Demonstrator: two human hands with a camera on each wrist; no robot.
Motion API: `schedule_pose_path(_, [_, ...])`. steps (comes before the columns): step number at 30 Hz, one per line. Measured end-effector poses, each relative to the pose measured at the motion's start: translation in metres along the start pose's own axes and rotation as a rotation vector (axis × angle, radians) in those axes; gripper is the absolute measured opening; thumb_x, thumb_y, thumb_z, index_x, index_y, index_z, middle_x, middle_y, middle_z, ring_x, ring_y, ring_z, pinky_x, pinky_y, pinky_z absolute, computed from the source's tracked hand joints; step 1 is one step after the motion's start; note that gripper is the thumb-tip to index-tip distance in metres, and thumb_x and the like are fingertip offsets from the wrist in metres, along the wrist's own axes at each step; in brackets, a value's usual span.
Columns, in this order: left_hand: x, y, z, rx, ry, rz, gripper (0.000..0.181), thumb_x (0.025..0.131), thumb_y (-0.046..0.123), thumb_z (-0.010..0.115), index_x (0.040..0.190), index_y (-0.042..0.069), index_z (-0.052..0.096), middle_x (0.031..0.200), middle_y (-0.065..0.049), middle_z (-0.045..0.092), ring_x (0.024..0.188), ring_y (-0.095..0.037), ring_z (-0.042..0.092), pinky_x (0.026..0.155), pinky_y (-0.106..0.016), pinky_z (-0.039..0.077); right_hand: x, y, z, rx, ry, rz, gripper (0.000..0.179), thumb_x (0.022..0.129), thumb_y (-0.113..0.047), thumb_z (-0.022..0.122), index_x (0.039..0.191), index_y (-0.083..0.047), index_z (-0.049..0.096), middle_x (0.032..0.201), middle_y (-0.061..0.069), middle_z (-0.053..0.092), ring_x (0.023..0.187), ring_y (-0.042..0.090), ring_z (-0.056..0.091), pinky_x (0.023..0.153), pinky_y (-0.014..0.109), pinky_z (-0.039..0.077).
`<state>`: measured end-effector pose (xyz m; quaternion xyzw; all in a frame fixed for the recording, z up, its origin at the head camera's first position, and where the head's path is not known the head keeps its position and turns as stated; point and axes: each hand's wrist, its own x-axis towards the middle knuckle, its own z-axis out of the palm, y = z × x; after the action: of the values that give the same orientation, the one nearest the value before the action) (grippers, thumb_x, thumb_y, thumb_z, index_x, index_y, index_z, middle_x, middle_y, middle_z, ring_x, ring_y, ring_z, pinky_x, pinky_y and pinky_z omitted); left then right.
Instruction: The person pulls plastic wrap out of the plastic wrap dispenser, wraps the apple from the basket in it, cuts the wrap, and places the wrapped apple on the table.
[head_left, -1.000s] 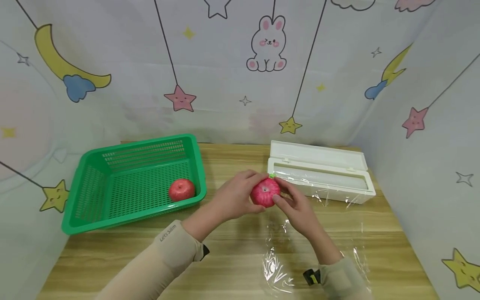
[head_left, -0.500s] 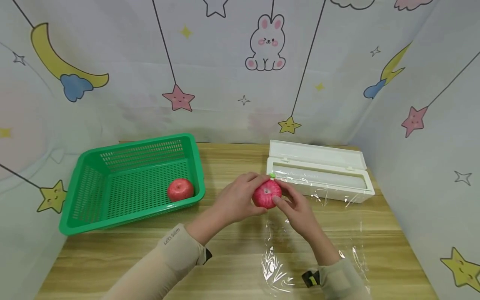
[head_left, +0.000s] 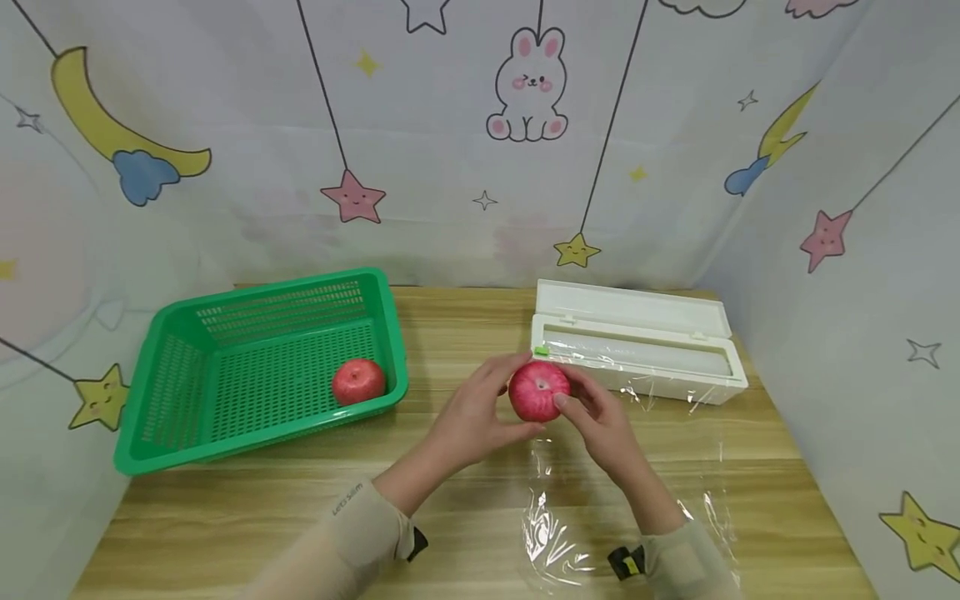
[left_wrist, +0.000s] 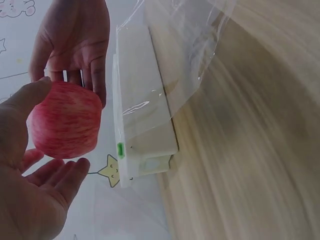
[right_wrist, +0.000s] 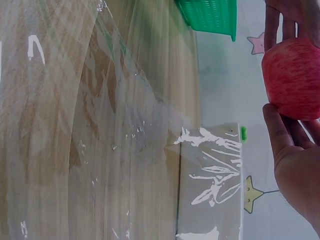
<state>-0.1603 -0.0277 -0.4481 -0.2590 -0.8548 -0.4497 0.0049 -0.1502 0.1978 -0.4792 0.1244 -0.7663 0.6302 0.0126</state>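
Note:
A red apple (head_left: 538,392) is held between both hands above the table, in front of the white cling film box. My left hand (head_left: 476,408) cups it loosely from the left, fingers along its far side and thumb at its near edge. My right hand (head_left: 603,421) holds it from the right, with the thumb on its near right side and fingers behind it. In the left wrist view the apple (left_wrist: 65,120) shows its streaked red side, clear of the tabletop. A sheet of clear cling film (head_left: 547,533) lies on the table below the hands.
The white cling film box (head_left: 660,387) stands open at the back right, its roll inside and a green slider (head_left: 542,351) at its left end. A green basket (head_left: 262,433) on the left holds another apple (head_left: 358,382). Patterned fabric walls enclose the wooden table (head_left: 450,550).
The apple has shifted slightly right and turned a little in the hands. The left fingers and thumb have spread wider around it. The green slider behind is now more visible.

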Motion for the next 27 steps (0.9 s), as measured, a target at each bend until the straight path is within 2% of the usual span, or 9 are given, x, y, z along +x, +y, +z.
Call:
schedule_pose_path(4, [-0.002, -0.004, 0.008, -0.129, 0.008, 0.014, 0.084, 0.083, 0.017, 0.095, 0.155, 0.012, 0.053, 0.150, -0.005, 0.059, 0.135, -0.020, 0.059, 0.100, -0.037, 0.060, -0.005, -0.001, -0.006, -0.005, 0.004, 0.006, 0.046, 0.105, -0.005, 0.064, 0.149, 0.004, 0.056, 0.143, 0.028, 0.062, 0.124, 0.002, 0.063, 0.104, 0.021, 0.053])
schedule_pose_path(8, [-0.003, -0.006, 0.016, -0.203, 0.022, 0.012, 0.078, 0.085, 0.013, 0.093, 0.154, 0.015, 0.056, 0.150, -0.004, 0.060, 0.138, -0.019, 0.058, 0.099, -0.039, 0.061, -0.009, 0.001, -0.012, -0.010, -0.004, -0.023, 0.047, 0.105, -0.003, 0.064, 0.150, 0.003, 0.056, 0.144, 0.026, 0.062, 0.124, 0.004, 0.063, 0.104, 0.022, 0.053])
schedule_pose_path(12, [-0.002, -0.007, 0.026, -0.235, 0.027, 0.012, 0.075, 0.085, 0.011, 0.092, 0.152, 0.018, 0.058, 0.147, -0.003, 0.062, 0.137, -0.018, 0.058, 0.097, -0.031, 0.060, -0.013, 0.006, -0.020, -0.031, -0.018, -0.047, 0.046, 0.105, -0.001, 0.063, 0.150, 0.003, 0.056, 0.145, 0.026, 0.062, 0.125, 0.004, 0.063, 0.105, 0.021, 0.052])
schedule_pose_path(21, [0.001, -0.001, 0.052, -0.257, -0.004, 0.024, 0.072, 0.085, 0.007, 0.091, 0.149, 0.007, 0.057, 0.143, -0.009, 0.063, 0.133, -0.025, 0.061, 0.096, -0.022, 0.058, -0.028, 0.009, -0.046, -0.136, -0.043, 0.079, 0.045, 0.106, -0.010, 0.065, 0.149, 0.001, 0.057, 0.143, 0.023, 0.063, 0.123, 0.003, 0.060, 0.102, 0.021, 0.053])
schedule_pose_path(27, [0.005, 0.002, 0.072, -0.262, -0.035, 0.041, 0.072, 0.086, 0.006, 0.091, 0.149, 0.008, 0.057, 0.144, -0.011, 0.062, 0.133, -0.026, 0.061, 0.097, -0.025, 0.058, -0.036, 0.011, -0.067, -0.172, -0.071, 0.096, 0.046, 0.104, -0.009, 0.069, 0.148, -0.001, 0.058, 0.141, 0.021, 0.063, 0.122, 0.002, 0.060, 0.099, 0.021, 0.055])
